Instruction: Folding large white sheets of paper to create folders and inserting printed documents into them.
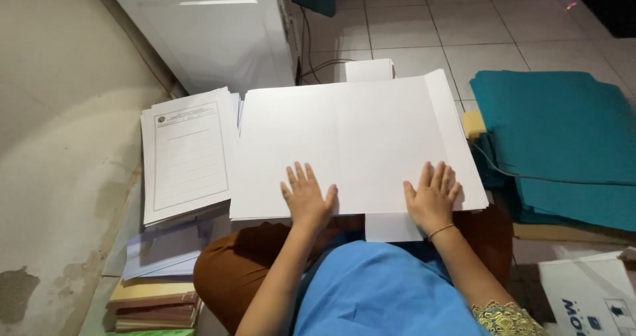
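A large white sheet (351,130), creased down its middle, lies spread flat across my lap. My left hand (306,197) presses palm-down on its near edge, left of the crease, fingers apart. My right hand (432,195) rests flat the same way near the sheet's right side, a thin bracelet on the wrist. Neither hand grips anything. A smaller white sheet (392,227) pokes out from under the near edge between my hands.
A stack of printed forms (189,154) sits to the left. Books (156,306) and loose papers lie below it. Teal folded sheets (563,137) are piled on the right, with a white box (589,299) at the lower right. A white cabinet (212,31) stands behind, a wall on the left.
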